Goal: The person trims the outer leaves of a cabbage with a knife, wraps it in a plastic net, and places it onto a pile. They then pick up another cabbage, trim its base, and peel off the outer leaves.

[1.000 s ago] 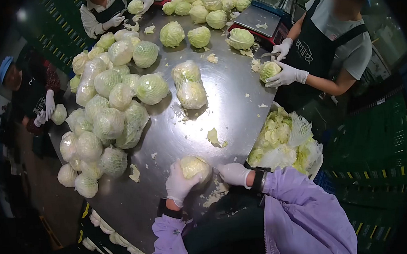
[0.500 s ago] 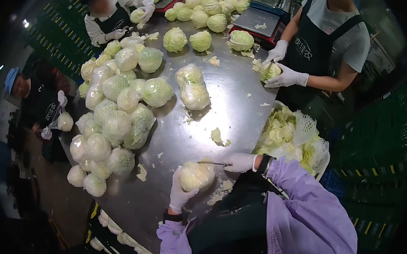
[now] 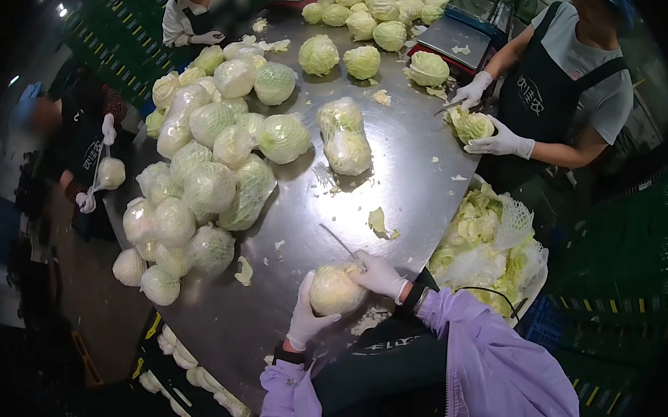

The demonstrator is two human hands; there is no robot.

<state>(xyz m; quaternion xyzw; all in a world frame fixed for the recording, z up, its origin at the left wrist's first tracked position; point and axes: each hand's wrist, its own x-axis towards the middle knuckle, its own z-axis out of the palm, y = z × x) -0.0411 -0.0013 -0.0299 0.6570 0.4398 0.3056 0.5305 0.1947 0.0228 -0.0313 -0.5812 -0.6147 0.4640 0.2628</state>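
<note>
Right grip (image 3: 382,275), clamped on a knife (image 3: 339,241) aimed between ten and eleven o'clock, touches a cabbage (image 3: 335,291) at its eight o'clock; left grip (image 3: 305,317) clasps it.

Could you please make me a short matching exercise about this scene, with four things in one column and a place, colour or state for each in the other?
Column one:
1. Left hand
2. Right hand
3. Jacket
4. Loose leaves

Column two:
A. Lilac, worn with a dark apron
B. Heaped beside the table, towards the right of the picture
C. Holding a knife with its thin blade pointing out over the steel
D. Against the left side of a pale cabbage

Right pairs: 1-D, 2-C, 3-A, 4-B.
</note>
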